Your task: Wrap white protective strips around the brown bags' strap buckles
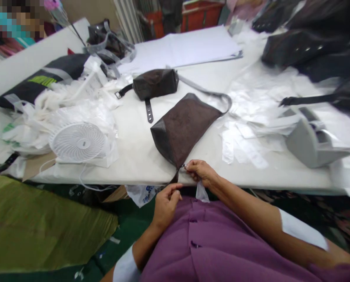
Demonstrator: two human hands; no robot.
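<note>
Nearest me, the left hand [166, 205] sits just below the brown suede bag [182, 129], fingers curled together; I cannot tell if they grip anything. The right hand [201, 174] pinches the zipper pull [184, 167] at the bag's near corner. Beyond the bag lies a smaller brown pouch [155, 84].

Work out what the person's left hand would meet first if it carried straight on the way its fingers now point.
The left hand would probably first meet the dark tapered end of the brown suede bag, just beyond its fingertips. Depth is hard to judge from this head view.
</note>
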